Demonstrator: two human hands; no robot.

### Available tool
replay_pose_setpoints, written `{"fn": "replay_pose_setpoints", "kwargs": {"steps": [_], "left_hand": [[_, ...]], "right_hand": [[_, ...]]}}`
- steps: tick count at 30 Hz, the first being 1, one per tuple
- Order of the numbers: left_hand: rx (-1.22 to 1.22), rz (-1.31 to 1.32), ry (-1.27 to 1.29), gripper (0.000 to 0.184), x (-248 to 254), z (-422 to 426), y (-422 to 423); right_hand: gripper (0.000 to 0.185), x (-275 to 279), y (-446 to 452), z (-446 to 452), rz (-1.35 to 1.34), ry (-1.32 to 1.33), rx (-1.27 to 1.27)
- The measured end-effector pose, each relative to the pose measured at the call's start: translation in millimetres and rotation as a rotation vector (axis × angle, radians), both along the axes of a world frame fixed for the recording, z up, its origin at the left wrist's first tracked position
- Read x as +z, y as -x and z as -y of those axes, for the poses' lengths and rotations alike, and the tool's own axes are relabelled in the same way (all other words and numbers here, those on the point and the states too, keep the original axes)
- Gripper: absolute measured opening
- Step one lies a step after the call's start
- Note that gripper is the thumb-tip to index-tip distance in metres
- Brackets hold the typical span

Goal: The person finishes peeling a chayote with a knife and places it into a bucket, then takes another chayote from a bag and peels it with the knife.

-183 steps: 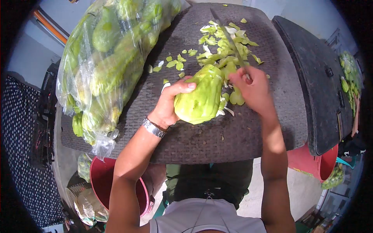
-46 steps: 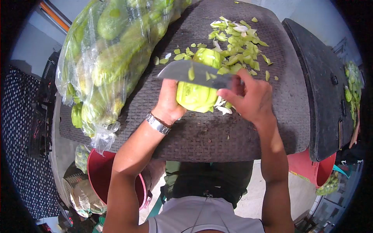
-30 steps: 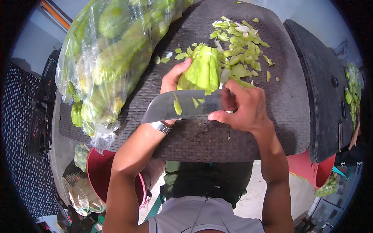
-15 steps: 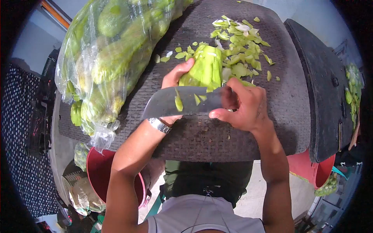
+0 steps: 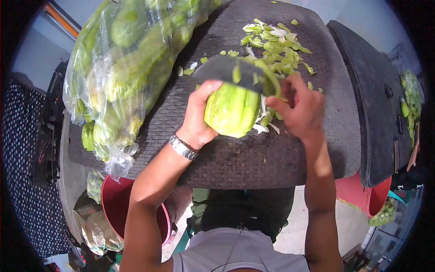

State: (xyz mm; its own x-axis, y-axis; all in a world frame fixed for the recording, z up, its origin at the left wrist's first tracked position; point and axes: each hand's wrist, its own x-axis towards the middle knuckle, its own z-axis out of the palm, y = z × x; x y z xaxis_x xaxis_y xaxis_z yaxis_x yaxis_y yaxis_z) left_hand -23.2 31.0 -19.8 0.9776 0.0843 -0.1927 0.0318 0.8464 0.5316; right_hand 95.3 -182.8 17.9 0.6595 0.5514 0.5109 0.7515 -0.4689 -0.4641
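Note:
A light green chayote (image 5: 232, 111), its side cut into flat peeled strips, is gripped by my left hand (image 5: 197, 113), which wears a silver watch. My right hand (image 5: 302, 106) is closed round the handle of a broad-bladed knife (image 5: 219, 69). The blade lies across the far end of the chayote, smeared by motion, with bits of peel stuck to it. A long curl of green peel (image 5: 271, 78) hangs near the handle. Beyond my right hand, peelings (image 5: 281, 50) are heaped on the dark woven tabletop (image 5: 217, 163). Whether the blade touches the chayote is unclear.
A large clear plastic bag (image 5: 122, 68) full of chayotes lies along the table's left side. Red tubs (image 5: 115, 204) stand below on both sides. A dark folded panel (image 5: 362, 104) stands at the table's right edge.
The knife has swung from the near end of the chayote to its far end. My right hand has moved slightly right, and the chayote has tilted and come nearer in my left hand.

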Motion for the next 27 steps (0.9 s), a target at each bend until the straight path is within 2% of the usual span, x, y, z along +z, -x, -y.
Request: {"fn": "replay_pose_setpoints", "kwargs": {"steps": [3,6,9,10,12,15,18,20,22,24,27], "left_hand": [[-0.064,0.022,-0.016,0.052,9.4,2.0,-0.7],[-0.071,0.000,-0.029,0.053,13.1,10.6,-1.2],[-0.046,-0.005,-0.006,0.050,12.2,7.2,-2.7],[-0.037,-0.006,0.009,0.048,11.2,5.6,-4.3],[-0.032,0.007,0.041,0.056,6.5,2.2,-7.2],[-0.027,0.029,0.112,0.064,5.7,1.1,-7.4],[-0.051,0.057,0.162,0.068,7.6,2.1,-6.4],[-0.063,0.063,0.174,0.069,7.9,2.9,-6.4],[-0.056,0.063,0.176,0.066,8.3,2.5,-7.3],[-0.034,0.041,0.147,0.064,5.0,1.6,-8.4],[-0.010,-0.009,0.088,0.059,-0.2,1.5,-9.7]], "right_hand": [[0.057,-1.5,-11.6,1.4,-0.107,0.013,-0.098],[0.057,3.7,-7.0,1.4,-0.206,0.034,-0.076],[0.059,-0.1,-10.5,-2.4,-0.485,0.008,-0.145],[0.060,-4.0,-12.1,-1.3,-0.518,-0.034,-0.135],[0.063,-8.1,-15.7,-0.4,-0.579,-0.117,-0.113],[0.064,-0.2,-4.6,-1.6,-0.516,-0.121,-0.096],[0.065,-4.8,1.0,-4.9,-0.497,-0.118,0.064],[0.065,11.9,-0.3,2.4,-1.154,-0.208,0.236],[0.066,12.7,-2.2,4.5,-1.400,-0.273,0.270],[0.069,-5.7,-3.7,3.2,-1.240,-0.314,0.159],[0.060,-7.3,-13.0,2.5,-1.013,-0.252,0.070]]}}
